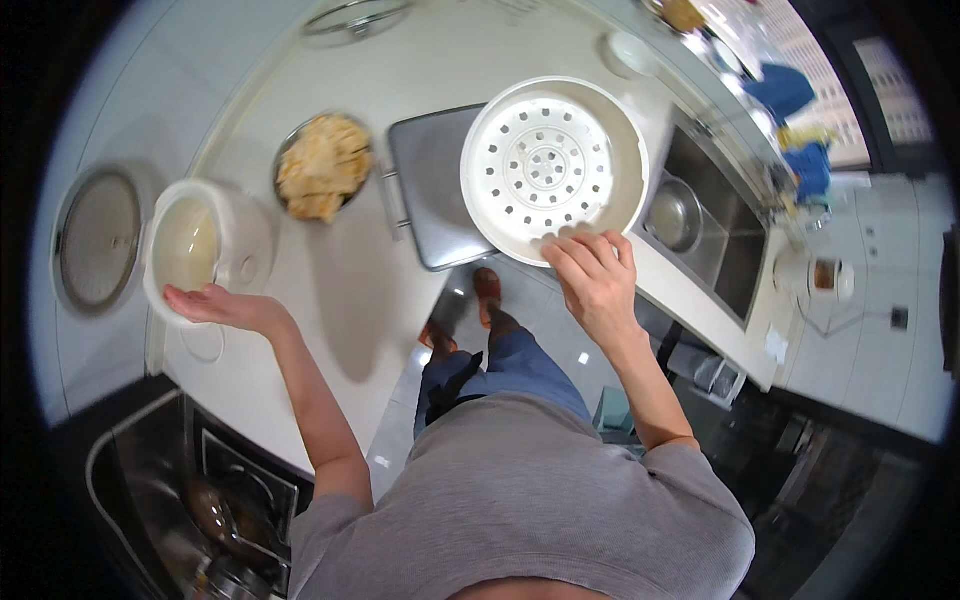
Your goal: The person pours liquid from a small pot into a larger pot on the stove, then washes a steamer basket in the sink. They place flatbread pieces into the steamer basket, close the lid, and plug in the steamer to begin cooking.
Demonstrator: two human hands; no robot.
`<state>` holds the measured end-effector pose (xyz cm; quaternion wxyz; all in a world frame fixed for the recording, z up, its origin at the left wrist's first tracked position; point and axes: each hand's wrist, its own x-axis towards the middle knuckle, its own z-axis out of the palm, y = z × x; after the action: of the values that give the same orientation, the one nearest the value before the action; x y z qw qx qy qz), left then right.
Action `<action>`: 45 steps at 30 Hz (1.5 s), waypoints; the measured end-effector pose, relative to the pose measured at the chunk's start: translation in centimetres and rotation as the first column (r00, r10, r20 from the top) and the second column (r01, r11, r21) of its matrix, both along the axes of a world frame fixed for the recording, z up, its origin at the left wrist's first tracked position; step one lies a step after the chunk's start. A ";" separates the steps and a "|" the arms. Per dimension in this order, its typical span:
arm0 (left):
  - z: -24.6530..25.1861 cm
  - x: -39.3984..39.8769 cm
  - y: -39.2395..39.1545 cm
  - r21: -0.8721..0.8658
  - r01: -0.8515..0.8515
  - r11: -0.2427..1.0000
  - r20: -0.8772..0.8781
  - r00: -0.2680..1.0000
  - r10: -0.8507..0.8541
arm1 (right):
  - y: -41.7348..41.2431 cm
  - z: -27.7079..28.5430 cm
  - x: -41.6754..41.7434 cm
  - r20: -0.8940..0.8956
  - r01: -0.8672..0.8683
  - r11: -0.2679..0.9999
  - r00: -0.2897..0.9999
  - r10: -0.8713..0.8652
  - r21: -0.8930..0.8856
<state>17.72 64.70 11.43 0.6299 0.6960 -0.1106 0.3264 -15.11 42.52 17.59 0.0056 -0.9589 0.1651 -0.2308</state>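
My right hand [596, 270] has its fingers over the near rim of a round white plastic steamer basket [559, 169] with a perforated bottom, above the right part of a grey metal tray-like surface [439, 180]. My left hand [217, 306], palm up and fingers extended, is at the near rim of a white rice cooker [247, 247], whose round lid [101, 240] is raised. Inside the cooker a pale bowl shows. Between the cooker and the grey surface stands a round dish heaped with pale yellow food pieces [324, 165].
A glass lid [358, 22] lies at the back of the counter, with a small white bowl [630, 54] at the back right. A metal bowl [673, 214] sits in the sink [712, 262] to the right. A stove [187, 495] with cookware is at the lower left.
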 end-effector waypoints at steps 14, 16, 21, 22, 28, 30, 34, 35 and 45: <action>-2.2 -42.0 -37.2 -0.473 0.879 0.065 -0.354 -0.121 -0.927 | -19.1 -5.0 -28.4 0.125 0.288 0.947 0.944 -0.305 0.142; -3.0 -47.1 -41.7 -0.678 0.731 0.080 -0.413 -0.289 -0.864 | -21.1 -6.9 -31.2 0.065 0.309 0.924 0.941 -0.331 0.225; -8.2 -53.7 -50.4 -0.745 0.641 0.184 -0.577 -0.483 -0.659 | -28.0 -9.4 -38.4 0.274 0.297 0.840 0.851 -0.449 0.454; -9.6 -54.6 -51.2 -0.729 0.654 0.201 -0.599 -0.469 -0.648 | -29.5 -9.3 -40.5 0.291 0.342 0.818 0.813 -0.505 0.463; -13.7 -59.5 -55.1 -0.695 0.651 0.304 -0.703 -0.529 -0.475 | -44.4 -17.3 -53.9 0.287 0.487 0.404 0.298 -0.910 0.774; -14.9 -61.2 -56.7 -0.711 0.646 0.278 -0.686 -0.551 -0.475 | -50.1 -20.3 -57.0 0.341 0.376 0.387 0.185 -0.922 0.842; -15.8 -63.4 -57.8 -0.702 0.663 0.259 -0.702 -0.583 -0.409 | -57.3 -20.8 -59.2 0.239 0.068 0.244 0.070 -0.969 0.967; -17.4 -63.7 -57.9 -0.703 0.670 0.237 -0.701 -0.597 -0.390 | -58.8 -21.3 -60.0 0.246 -0.044 0.243 0.086 -0.965 0.969; -19.5 -62.9 -60.6 -0.697 0.678 0.235 -0.710 -0.605 -0.360 | -61.4 -22.7 -60.0 0.169 0.107 0.196 0.218 -0.961 0.975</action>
<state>-45.22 4.14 -8.09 0.4567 0.5216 -0.0934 -0.7146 -75.15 -18.86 -5.10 0.4290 -0.4201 0.6187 -0.5066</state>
